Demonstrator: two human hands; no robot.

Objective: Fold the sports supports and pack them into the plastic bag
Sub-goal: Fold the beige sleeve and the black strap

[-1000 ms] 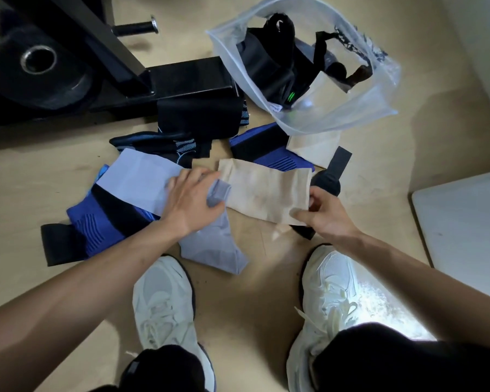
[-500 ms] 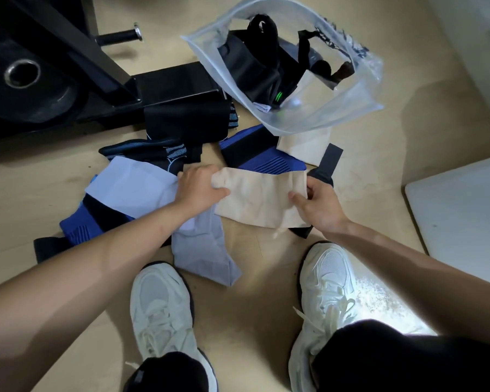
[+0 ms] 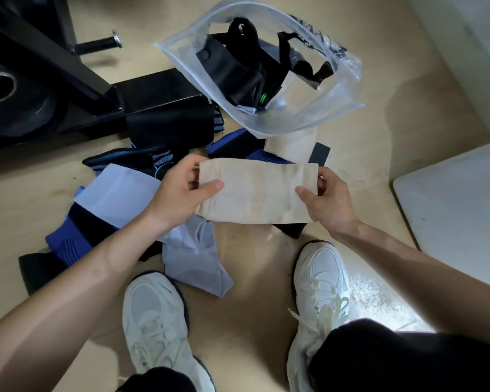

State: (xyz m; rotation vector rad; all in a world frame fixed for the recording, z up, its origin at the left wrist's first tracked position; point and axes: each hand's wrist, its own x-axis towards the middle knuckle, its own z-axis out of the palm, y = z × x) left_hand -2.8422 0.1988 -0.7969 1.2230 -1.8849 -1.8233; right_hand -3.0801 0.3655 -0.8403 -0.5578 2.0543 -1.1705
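A beige sleeve support [image 3: 256, 193] is stretched flat between my hands above the floor. My left hand [image 3: 186, 190] pinches its left end, thumb on top. My right hand [image 3: 324, 198] pinches its right end the same way. Behind it lies the clear plastic bag [image 3: 300, 114], mouth open toward me, with several black supports [image 3: 238, 75] inside. A second beige support [image 3: 290, 147] lies under the bag's front edge. Pale grey supports [image 3: 119, 193], blue-and-black supports [image 3: 68, 239] and black knit supports [image 3: 170, 128] are piled on the floor to the left.
Black gym equipment with a weight plate [image 3: 9, 91] stands at the back left. A white board [image 3: 458, 205] lies on the floor at the right. My two white shoes [image 3: 153, 321] are planted on the wooden floor below the pile.
My left hand left the grey support and took the beige sleeve's left end. Both hands lifted the sleeve off the pile and pulled it straight.
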